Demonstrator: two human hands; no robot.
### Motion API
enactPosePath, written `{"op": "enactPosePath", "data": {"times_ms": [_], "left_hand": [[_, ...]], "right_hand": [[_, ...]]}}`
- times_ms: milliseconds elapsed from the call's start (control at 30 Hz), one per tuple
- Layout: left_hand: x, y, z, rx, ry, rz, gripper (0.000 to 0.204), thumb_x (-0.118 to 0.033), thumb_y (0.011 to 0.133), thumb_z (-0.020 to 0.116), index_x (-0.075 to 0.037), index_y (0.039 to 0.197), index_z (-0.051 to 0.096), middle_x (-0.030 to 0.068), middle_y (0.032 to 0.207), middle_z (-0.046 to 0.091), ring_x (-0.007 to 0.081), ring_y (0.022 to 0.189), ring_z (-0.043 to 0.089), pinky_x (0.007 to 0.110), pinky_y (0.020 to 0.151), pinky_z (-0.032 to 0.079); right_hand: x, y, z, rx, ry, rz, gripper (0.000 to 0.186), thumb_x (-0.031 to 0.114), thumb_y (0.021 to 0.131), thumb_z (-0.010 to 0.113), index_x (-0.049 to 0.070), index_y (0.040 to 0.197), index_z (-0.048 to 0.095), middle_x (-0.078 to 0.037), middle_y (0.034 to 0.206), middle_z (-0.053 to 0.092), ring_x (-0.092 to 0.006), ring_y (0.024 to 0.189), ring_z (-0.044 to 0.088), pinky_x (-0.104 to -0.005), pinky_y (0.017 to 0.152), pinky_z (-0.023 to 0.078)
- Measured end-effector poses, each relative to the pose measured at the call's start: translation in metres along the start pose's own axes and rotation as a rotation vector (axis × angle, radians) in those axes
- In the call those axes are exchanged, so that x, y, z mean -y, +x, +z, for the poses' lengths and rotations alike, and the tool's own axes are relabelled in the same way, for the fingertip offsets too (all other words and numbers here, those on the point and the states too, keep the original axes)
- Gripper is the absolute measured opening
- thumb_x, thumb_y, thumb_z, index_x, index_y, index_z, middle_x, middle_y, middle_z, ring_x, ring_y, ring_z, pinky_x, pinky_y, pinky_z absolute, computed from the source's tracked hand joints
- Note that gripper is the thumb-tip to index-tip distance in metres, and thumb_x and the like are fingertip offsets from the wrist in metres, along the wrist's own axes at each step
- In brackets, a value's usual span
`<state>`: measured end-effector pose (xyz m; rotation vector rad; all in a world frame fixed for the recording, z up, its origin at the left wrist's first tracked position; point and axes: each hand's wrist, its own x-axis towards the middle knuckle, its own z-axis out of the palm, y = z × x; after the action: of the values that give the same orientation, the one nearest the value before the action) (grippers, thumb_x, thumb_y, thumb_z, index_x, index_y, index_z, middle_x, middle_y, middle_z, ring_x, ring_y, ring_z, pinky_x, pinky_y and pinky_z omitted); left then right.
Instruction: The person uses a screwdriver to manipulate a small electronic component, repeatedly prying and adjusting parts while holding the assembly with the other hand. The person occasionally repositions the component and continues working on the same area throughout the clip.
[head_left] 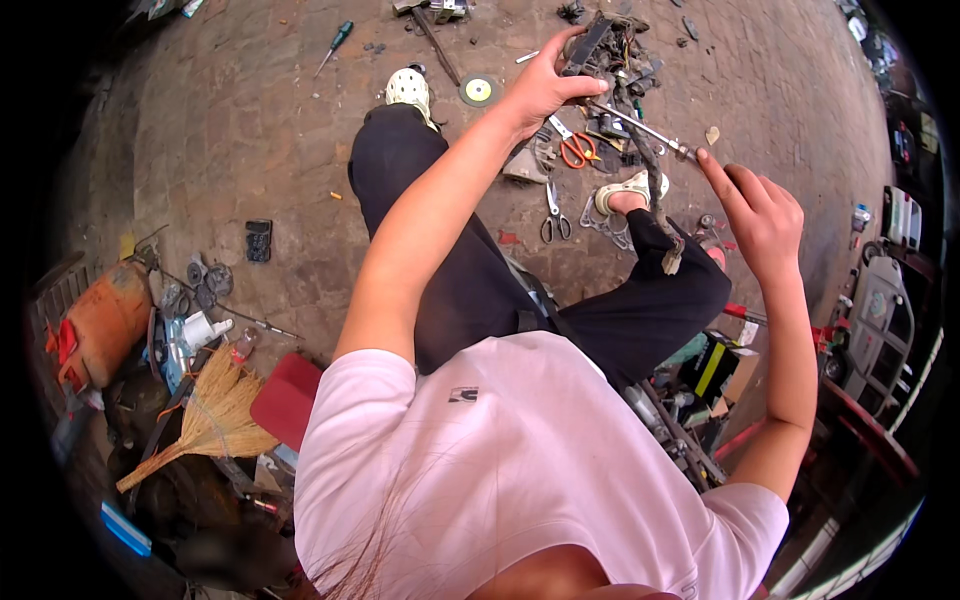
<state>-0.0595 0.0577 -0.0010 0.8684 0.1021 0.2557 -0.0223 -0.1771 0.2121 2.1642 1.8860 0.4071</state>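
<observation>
My left hand (544, 90) grips a dark plastic part (588, 45) with tangled wires at the top centre. A dark, wrapped cable bundle (655, 175) hangs from that cluster to a pale end near my right leg. My right hand (752, 208) holds the end of a long, thin metal tool (640, 125), its fingertips closed on it. The tool's other end meets the assembly beside my left thumb; exact contact is unclear. Orange-handled scissors (576, 148) and black-handled scissors (555, 215) lie on the paving below.
A green screwdriver (335, 48), a yellow-centred disc (479, 90) and a black object (258, 241) lie on brick paving (250, 120). A straw broom (215, 410), orange container (105, 320) and red seat (280, 395) are at left. Boxes (720, 370) and metal bars crowd the lower right.
</observation>
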Motion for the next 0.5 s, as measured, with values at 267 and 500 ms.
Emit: {"op": "enactPosePath", "data": {"times_ms": [267, 500], "left_hand": [[0.008, 0.014, 0.001, -0.009, 0.08, 0.239, 0.087, -0.005, 0.069, 0.079, -0.008, 0.142, 0.033, 0.0088, 0.118, 0.058, 0.0185, 0.106, 0.059, 0.032, 0.091, 0.049], [0.0, 0.015, -0.005, -0.072, 0.205, 0.25, 0.083, -0.004, 0.069, 0.077, -0.007, 0.14, 0.035, 0.0082, 0.117, 0.058, 0.0175, 0.101, 0.059, 0.031, 0.087, 0.049]], "right_hand": [[-0.018, 0.001, 0.0, 0.341, 1.918, 1.321, 0.041, 0.023, 0.095, 0.058, 0.001, 0.13, 0.054, -0.003, 0.091, 0.062, -0.0036, 0.056, 0.037, -0.0219, 0.051, 0.034], [-0.005, 0.007, 0.011, 0.087, 0.288, 0.169, 0.038, 0.012, 0.085, 0.066, 0.01, 0.123, 0.062, -0.005, 0.089, 0.064, -0.014, 0.063, 0.058, -0.0261, 0.057, 0.048]]}}
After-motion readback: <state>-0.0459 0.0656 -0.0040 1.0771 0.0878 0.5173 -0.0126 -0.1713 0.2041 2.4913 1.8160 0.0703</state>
